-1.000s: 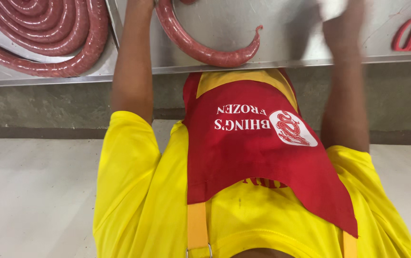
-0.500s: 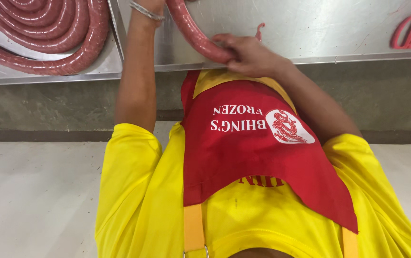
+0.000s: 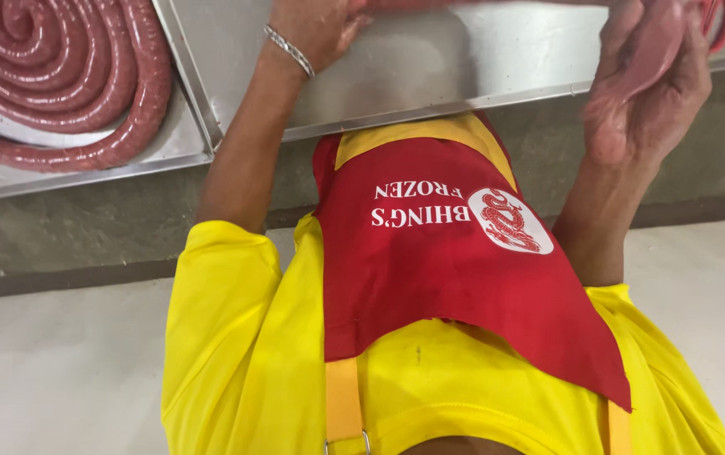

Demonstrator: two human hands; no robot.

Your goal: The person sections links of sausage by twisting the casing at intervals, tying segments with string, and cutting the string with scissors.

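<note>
Your view looks straight down your own front, so the picture reads upside down: your yellow shirt (image 3: 236, 354) and red apron (image 3: 455, 278) fill the lower middle, and the steel bench (image 3: 430, 67) runs along the top of the frame. Your hand at the upper right of the frame (image 3: 645, 93) is raised off the bench edge, its fingers (image 3: 611, 139) curled around the pale pink end of a sausage length (image 3: 657, 50); the grip looks closed, though the palm side is turned away from you. From that hand the sausage runs left along the very top edge of the frame, mostly cut off by it. Your other hand (image 3: 316, 25), at the upper middle, wears a thin silver bracelet (image 3: 288, 49) on the wrist and lies on the bench surface, touching the same sausage strip at the top edge; the fingers are largely out of the frame, so you cannot tell how far they are closed or whether they hold it. Something red (image 3: 720, 29) peeks out behind the raised hand at the upper right corner, too hidden to identify. At the upper left of the frame a long dark red sausage coil (image 3: 68, 76) lies wound in a spiral on a steel tray (image 3: 173, 147) just beside the bench, well apart from both hands.
</note>
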